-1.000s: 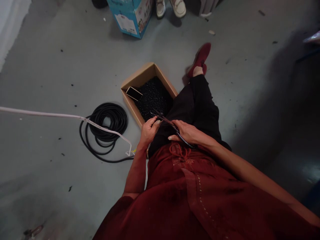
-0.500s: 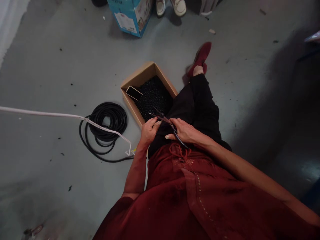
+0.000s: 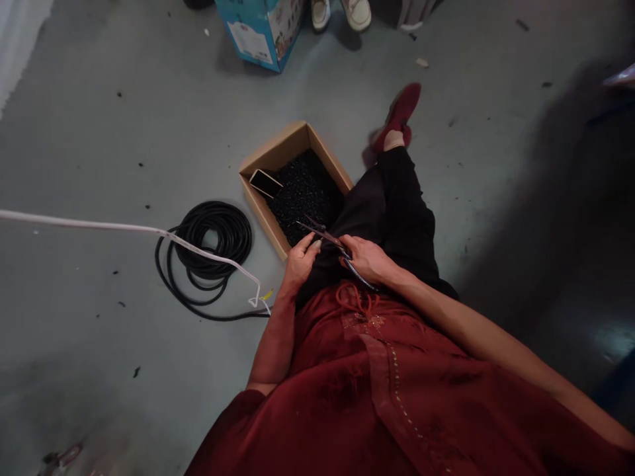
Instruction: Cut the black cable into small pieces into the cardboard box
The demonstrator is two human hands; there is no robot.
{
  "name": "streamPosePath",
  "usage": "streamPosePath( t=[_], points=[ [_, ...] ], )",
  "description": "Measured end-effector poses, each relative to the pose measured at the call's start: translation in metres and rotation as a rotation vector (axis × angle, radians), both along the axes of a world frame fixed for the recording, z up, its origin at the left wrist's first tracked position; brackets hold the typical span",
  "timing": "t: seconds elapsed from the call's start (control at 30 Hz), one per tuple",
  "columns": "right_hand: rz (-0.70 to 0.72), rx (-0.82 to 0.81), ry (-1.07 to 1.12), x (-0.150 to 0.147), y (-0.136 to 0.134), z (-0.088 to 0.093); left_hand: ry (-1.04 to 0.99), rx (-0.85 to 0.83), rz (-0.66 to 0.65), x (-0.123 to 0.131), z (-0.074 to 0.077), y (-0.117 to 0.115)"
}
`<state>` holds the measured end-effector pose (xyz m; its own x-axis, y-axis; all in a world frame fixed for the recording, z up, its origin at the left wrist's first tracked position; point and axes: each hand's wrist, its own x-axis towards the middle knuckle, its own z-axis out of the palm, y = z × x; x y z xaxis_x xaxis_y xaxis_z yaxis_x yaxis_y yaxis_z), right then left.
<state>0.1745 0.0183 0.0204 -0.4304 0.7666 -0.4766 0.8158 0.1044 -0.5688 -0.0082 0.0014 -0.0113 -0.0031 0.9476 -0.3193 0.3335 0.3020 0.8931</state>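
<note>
My right hand (image 3: 366,259) is closed round the handles of a pair of scissors (image 3: 325,237), whose blades point up-left over a cardboard box (image 3: 270,153). My left hand (image 3: 300,260) pinches something small and dark just under the blades; I cannot make out what it is. The box sits on the floor against my left leg and holds many small black pieces (image 3: 302,192). A phone (image 3: 265,182) lies in the box's left corner. I sit in a red top and black trousers.
A coil of black hose (image 3: 211,246) lies on the grey floor left of the box, with a white cable (image 3: 124,229) crossing it. A blue carton (image 3: 260,30) and another person's white shoes (image 3: 340,13) are at the top. My red shoe (image 3: 399,114) sticks out ahead.
My right hand has curled tighter on the scissors and shifted slightly. The left hand stays pinched at the blades. The view has barely moved.
</note>
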Motion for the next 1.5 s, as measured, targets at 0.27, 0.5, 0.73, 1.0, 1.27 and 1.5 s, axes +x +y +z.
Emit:
streamPosePath(
  t=[0.27,0.5,0.73,1.0,1.27,1.5],
  points=[
    [-0.026,0.031,-0.007,0.003,0.003,-0.008,-0.193,-0.200,0.028,-0.017,-0.003,-0.017],
    [-0.010,0.040,-0.038,0.003,0.004,-0.009,-0.170,-0.217,0.095,-0.016,-0.012,-0.023],
    [0.002,0.000,-0.121,-0.001,0.009,-0.005,-0.158,-0.224,0.131,-0.015,-0.018,-0.022],
    [0.052,-0.036,-0.193,-0.007,0.017,-0.002,-0.184,-0.244,0.156,-0.018,-0.031,-0.022],
    [0.052,-0.007,-0.258,-0.006,0.019,-0.012,-0.150,-0.229,0.197,-0.022,-0.037,-0.019],
    [0.003,0.011,-0.223,0.008,0.016,-0.014,-0.191,-0.219,0.206,-0.025,-0.030,-0.018]
  ],
)
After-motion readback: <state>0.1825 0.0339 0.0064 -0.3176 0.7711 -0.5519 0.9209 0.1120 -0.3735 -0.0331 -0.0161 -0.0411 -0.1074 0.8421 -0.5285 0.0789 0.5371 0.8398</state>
